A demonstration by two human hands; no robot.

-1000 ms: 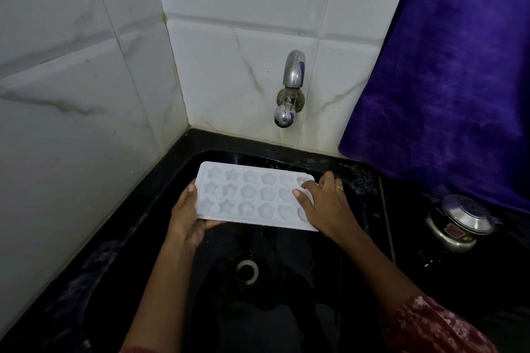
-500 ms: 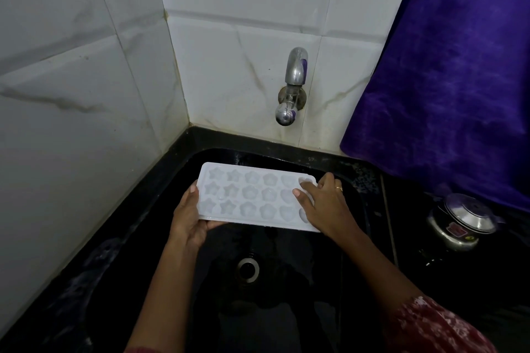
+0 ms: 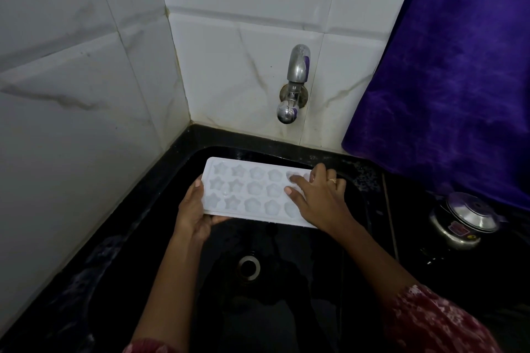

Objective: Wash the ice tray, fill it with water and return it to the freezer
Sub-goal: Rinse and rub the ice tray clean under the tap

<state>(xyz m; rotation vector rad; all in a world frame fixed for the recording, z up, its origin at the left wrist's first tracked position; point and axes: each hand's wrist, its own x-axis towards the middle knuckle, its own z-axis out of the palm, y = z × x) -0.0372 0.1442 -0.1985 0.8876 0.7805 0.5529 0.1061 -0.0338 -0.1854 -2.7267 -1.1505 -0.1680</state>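
Note:
A white ice tray [image 3: 252, 190] with star and flower shaped cells is held level over the black sink [image 3: 286, 289], cells facing up. My left hand [image 3: 193, 210] grips its left end, thumb along the edge and fingers underneath. My right hand [image 3: 315, 198] lies on top of its right end, fingers spread over the cells and a ring on one finger. The steel tap [image 3: 294, 86] sticks out of the tiled wall just behind and above the tray's right part. No water is running from it.
White marble-look tiles form a corner at left and back. A purple cloth [image 3: 459, 66] hangs at the right. A steel lidded pot [image 3: 464, 221] stands on the black counter right of the sink. The drain [image 3: 249, 266] lies below the tray.
The tray and both hands have stayed nearly still; the right hand's fingers have shifted slightly over the right-end cells.

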